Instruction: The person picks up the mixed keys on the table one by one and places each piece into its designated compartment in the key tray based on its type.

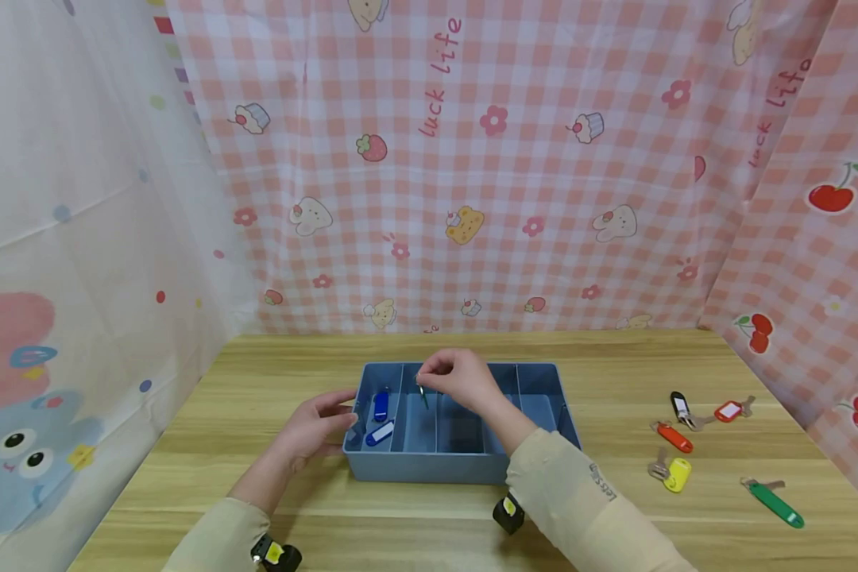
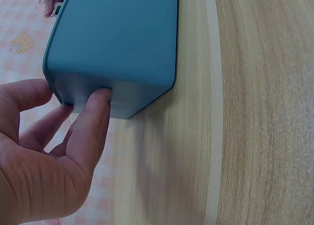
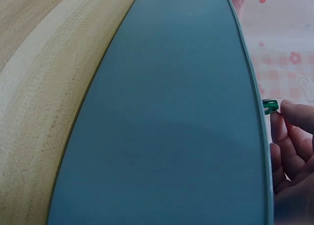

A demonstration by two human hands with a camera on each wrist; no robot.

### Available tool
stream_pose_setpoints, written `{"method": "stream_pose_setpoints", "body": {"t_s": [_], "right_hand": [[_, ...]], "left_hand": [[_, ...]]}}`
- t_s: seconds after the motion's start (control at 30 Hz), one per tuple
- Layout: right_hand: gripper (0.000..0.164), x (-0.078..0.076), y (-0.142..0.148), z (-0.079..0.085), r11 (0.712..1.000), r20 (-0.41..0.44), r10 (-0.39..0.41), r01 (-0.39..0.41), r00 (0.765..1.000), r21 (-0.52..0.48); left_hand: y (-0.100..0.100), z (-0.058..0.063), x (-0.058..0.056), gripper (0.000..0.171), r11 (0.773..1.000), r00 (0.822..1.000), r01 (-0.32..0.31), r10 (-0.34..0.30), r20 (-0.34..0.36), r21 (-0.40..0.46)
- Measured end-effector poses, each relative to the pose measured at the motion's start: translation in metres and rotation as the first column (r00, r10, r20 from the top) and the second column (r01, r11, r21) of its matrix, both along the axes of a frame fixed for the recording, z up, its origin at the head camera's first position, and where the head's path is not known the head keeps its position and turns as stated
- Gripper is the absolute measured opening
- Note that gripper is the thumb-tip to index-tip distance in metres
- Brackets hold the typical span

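In the head view, my right hand (image 1: 465,381) is above the second compartment from the left of a blue-grey divided box (image 1: 429,467). Its fingertips pinch a small ring with a green key tag (image 1: 425,399) hanging from it. The right wrist view shows that green tag (image 3: 270,106) just past the box rim; any key on it is hard to make out. At the box's left end, my left hand (image 1: 318,425) rests its thumb and fingers against the outer wall (image 2: 83,90). Two blue key tags (image 1: 380,407) lie in the leftmost compartment.
On the wooden table, right of the box, lie several tagged keys: a black tag (image 1: 680,405), a red tag (image 1: 729,411), an orange-red tag (image 1: 674,437), a yellow tag (image 1: 678,475) and a long green tag (image 1: 775,503). Patterned cloth (image 1: 429,183) hangs behind.
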State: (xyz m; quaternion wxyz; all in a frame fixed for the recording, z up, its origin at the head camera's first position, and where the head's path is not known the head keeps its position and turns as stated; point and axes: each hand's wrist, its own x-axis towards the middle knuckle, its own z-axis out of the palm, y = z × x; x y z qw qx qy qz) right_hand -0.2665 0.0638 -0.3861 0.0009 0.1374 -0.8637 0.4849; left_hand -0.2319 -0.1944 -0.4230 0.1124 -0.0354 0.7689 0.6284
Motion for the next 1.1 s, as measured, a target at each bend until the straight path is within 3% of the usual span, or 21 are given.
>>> {"method": "stream_pose_setpoints", "body": {"t_s": [0.2, 0.57, 1.1], "right_hand": [[0.006, 0.000, 0.000, -0.002, 1.000, 0.008, -0.004, 0.004, 1.000, 0.002], [0.028, 0.001, 0.004, -0.001, 1.000, 0.009, -0.010, 0.010, 1.000, -0.030], [0.036, 0.013, 0.014, 0.006, 0.996, 0.016, 0.020, -0.019, 1.000, -0.090]], "left_hand": [[0.000, 0.000, 0.000, 0.048, 1.000, 1.000, 0.003, -0.003, -0.006, -0.002], [0.000, 0.001, 0.001, 0.048, 1.000, 1.000, 0.005, -0.005, -0.001, -0.002], [0.000, 0.002, 0.002, 0.049, 1.000, 1.000, 0.014, -0.014, 0.006, -0.002]]}}
